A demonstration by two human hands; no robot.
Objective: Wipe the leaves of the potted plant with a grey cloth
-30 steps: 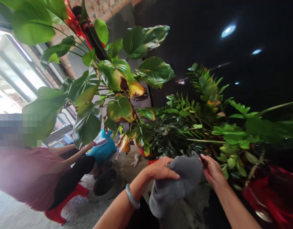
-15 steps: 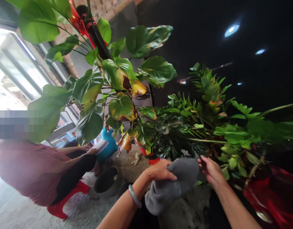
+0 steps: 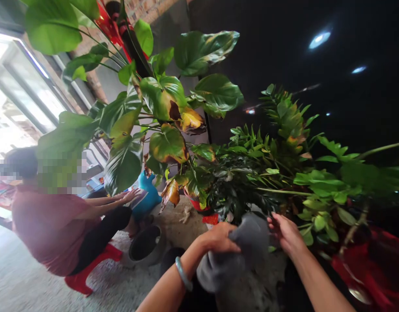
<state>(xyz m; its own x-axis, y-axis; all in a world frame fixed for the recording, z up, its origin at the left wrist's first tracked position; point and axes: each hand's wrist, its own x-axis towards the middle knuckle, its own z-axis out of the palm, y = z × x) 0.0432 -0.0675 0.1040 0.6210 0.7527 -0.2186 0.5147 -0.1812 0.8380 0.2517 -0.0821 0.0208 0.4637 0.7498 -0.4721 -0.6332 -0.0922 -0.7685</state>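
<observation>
A soft grey cloth, bunched and hanging in folds, is gripped by my left hand, which has a pale bangle on its wrist. Just right of the cloth, my right hand has its fingers curled and pinched together at the lower edge of a dark, leafy plant. What sits between those fingertips, perhaps a leaf tip, is too small to make out. The upper part of the cloth is blurred.
A tall plant with large, partly browned leaves rises ahead. At left, a person sits on a red stool beside a dark bucket and a blue figure. Red wrapping lies at lower right.
The cloth has shifted slightly and its upper part is now smeared by motion. Both my hands stay nearly in place. The seated person has leaned to the right, their hands now stretched forward.
</observation>
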